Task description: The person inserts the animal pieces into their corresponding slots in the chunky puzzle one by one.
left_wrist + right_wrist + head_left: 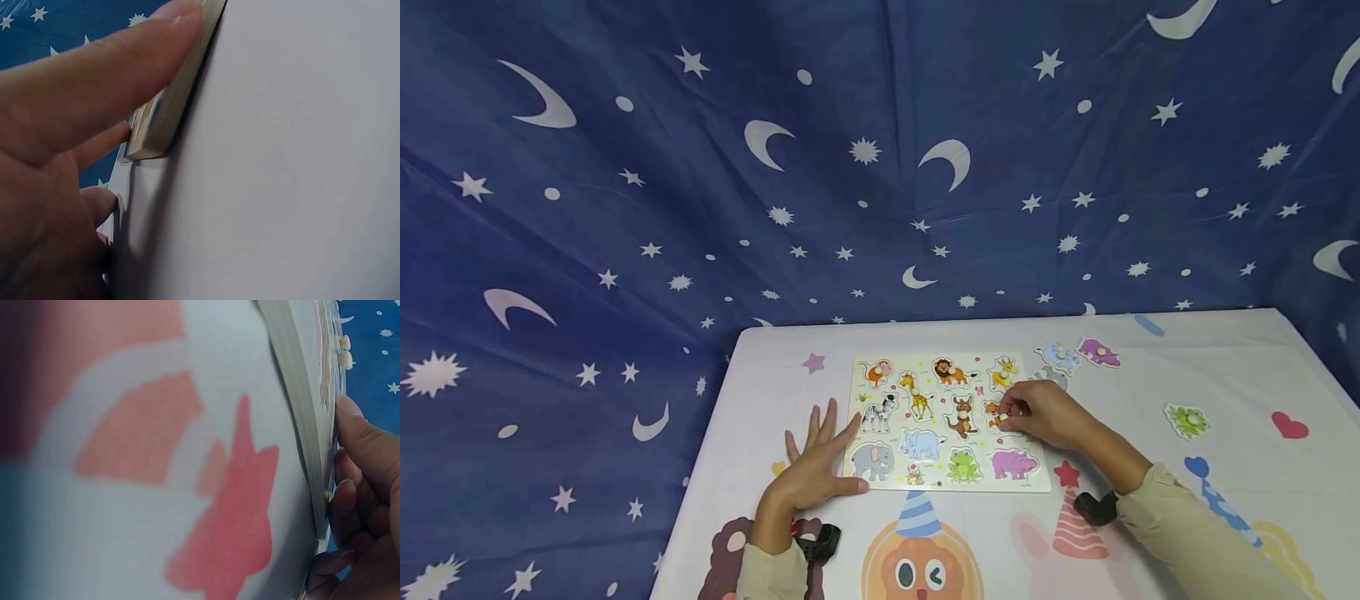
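A white wooden animal puzzle board (1030, 483) lies flat on the table. My right hand (1048, 417) bends over its right side, thumb and fingertips pinching a small orange tiger puzzle piece (992, 412) at its slot; the fingers partly cover it. At the board's left edge, my left hand (815, 462) is spread, with index finger and thumb touching the board. In the left wrist view the thumb (125, 75) lies against the board's edge (165, 125). Knobbed pieces such as the lion (953, 372), zebra (880, 413) and kangaroo (962, 417) sit in the board.
Loose pieces lie to the right: a blue rhino (1060, 357), a purple hippo (1099, 352), a grey elephant (1052, 377) partly behind my right hand, and a green frog (1187, 422). A white printed tablecloth (1150, 392) covers the table; a dark blue starry curtain (850, 208) hangs behind.
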`<action>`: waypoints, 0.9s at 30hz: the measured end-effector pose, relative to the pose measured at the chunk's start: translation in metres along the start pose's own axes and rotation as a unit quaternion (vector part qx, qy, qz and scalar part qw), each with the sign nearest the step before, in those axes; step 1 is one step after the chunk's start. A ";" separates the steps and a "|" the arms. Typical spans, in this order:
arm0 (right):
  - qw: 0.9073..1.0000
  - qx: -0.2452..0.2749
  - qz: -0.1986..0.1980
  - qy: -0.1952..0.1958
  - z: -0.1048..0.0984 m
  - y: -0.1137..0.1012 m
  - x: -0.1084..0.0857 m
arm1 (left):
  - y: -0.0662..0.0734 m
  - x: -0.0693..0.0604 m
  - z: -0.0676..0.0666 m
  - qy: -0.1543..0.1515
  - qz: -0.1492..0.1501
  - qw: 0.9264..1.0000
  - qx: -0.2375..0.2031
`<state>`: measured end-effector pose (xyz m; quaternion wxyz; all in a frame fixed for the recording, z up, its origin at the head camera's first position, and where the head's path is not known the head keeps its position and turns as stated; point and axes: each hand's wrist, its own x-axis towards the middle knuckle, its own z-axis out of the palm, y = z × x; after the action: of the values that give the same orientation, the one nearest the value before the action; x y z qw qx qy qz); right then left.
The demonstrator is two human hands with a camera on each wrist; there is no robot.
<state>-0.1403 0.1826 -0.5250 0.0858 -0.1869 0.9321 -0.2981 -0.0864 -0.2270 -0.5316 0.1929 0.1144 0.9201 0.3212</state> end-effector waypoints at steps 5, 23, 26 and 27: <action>1.000 0.008 -0.011 0.009 -0.005 0.005 -0.002 | 0.000 0.000 0.000 0.002 0.000 1.000 0.005; 0.994 0.004 -0.002 0.114 -0.032 0.033 -0.004 | 0.002 0.000 -0.001 0.008 0.006 1.000 -0.001; 0.993 -0.002 0.004 0.120 -0.037 0.040 -0.003 | 0.002 -0.001 -0.001 0.002 0.003 1.000 0.002; 0.993 -0.003 0.010 0.121 -0.038 0.043 -0.002 | 0.002 -0.001 -0.001 0.001 0.003 1.000 0.002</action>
<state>-0.1611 0.2357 -0.5193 -0.0256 -0.1404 0.9383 -0.3151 -0.0863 -0.2261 -0.5289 0.1906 0.1174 0.9207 0.3197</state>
